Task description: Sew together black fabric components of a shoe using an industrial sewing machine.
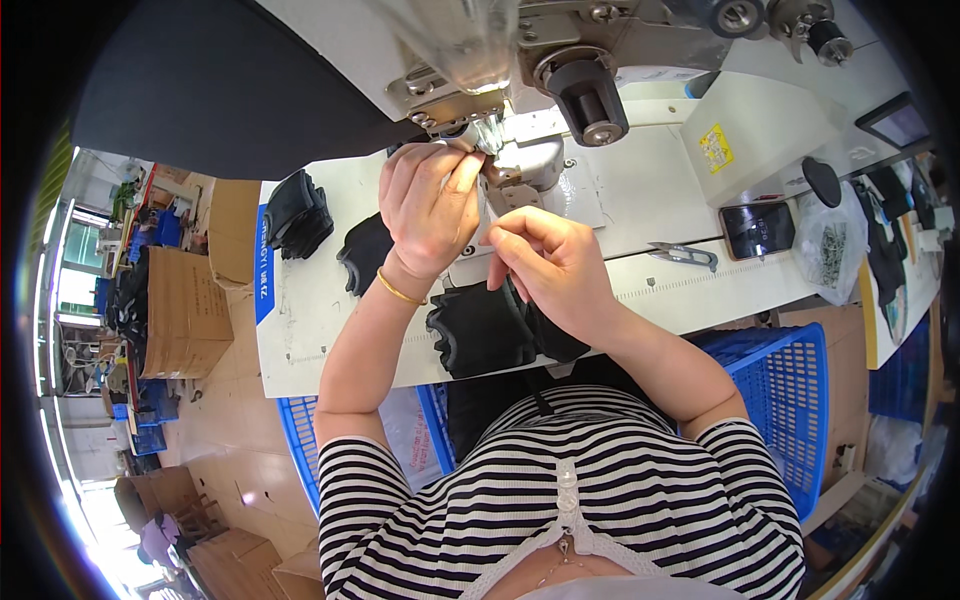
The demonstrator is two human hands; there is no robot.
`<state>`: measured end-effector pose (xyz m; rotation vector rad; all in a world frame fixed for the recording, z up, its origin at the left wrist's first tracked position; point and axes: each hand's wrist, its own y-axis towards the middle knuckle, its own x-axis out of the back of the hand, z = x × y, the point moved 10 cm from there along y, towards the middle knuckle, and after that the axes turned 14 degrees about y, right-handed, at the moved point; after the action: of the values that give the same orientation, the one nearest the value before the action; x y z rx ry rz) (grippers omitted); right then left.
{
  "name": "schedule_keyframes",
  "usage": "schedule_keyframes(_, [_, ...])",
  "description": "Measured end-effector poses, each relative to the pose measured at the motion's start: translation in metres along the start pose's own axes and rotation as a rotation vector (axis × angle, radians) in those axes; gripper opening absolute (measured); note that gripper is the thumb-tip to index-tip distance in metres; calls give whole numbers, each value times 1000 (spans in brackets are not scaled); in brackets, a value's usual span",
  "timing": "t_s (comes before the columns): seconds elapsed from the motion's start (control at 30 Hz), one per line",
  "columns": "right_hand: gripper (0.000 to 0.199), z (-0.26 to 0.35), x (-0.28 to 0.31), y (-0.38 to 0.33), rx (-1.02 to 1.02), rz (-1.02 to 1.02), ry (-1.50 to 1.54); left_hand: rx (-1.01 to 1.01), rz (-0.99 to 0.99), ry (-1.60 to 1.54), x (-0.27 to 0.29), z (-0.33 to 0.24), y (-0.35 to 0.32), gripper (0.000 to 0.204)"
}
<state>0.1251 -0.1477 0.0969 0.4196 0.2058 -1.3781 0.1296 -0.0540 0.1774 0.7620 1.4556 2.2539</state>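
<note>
My left hand [432, 208], with a gold bangle at its wrist, reaches up to the metal parts under the sewing machine head [480, 108]. Its fingers are bent and close together at the tips; whatever they hold is hidden. Lower and to the right, my right hand [552, 262] is curled, thumb and forefinger brought together beside the machine's metal arm [530, 165]. Anything between them is too small to make out. Just below both hands, a stack of black fabric pieces [482, 330] with wavy edges lies at the table's front edge.
More black fabric pieces [297, 215] lie on the white table [330, 300] at the left. Thread snips [684, 256], a phone [757, 231] and a clear plastic bag [832, 250] lie at the right. Blue baskets [780, 400] stand below the table, cardboard boxes [188, 312] on the left.
</note>
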Motion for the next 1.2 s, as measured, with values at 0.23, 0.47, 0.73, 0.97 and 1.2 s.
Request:
schedule_keyframes(0.23, [25,6,59,-33,297,-154,-620,264,144,56,-11,19,-19,40])
schedule_keyframes(0.47, [54,-28,82,-61,220,-193,-1091,270,288,-5,-24,30,-32,38])
schedule_keyframes(0.73, [49,-25,75,-64,303,-204,-1072,151,794,207,26,95,-144,44])
schedule_keyframes(0.97, [37,-23,81,-65,297,-272,-1063,423,801,-197,17,30,-129,40])
schedule_keyframes(1.2, [20,-11,72,-73,526,-263,-1024,612,796,-309,13,-23,-135,19])
